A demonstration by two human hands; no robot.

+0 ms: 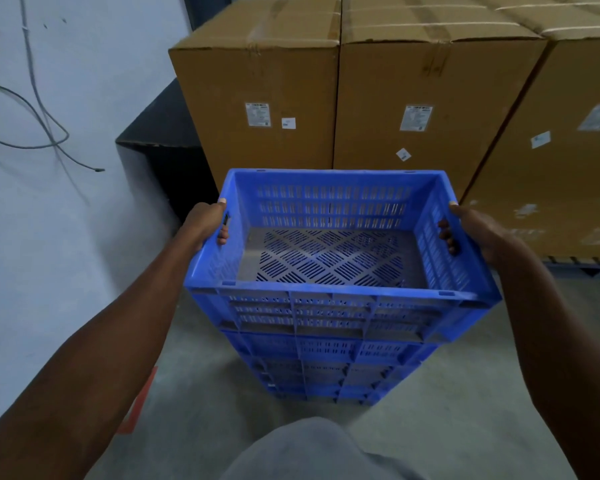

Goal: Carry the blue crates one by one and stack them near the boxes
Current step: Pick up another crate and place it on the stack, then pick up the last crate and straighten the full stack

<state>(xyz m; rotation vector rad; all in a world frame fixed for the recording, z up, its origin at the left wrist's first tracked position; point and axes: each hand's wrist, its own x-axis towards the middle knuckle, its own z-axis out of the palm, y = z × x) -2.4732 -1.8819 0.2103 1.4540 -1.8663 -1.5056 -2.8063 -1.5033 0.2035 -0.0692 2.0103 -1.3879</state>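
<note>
Seating the top crate on the stack

Both hands hold the top blue crate (340,244): left hand (207,225) and right hand (471,233) each have fingers hooked through a side handle. It sits over the crate stack (329,362); square its corners before letting go, clear of the cardboard boxes (413,98) just behind.

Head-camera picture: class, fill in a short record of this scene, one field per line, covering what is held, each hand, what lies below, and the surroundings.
held item: blue perforated plastic crate, empty
left hand: grips the crate's left handle slot, fingers through it
right hand: grips the right handle slot
below: stack of blue plastic crates on the grey concrete floor
whether top crate is seated: cannot tell
behind: tall brown cardboard boxes with white labels
left side: pale wall with loose grey cables
</note>
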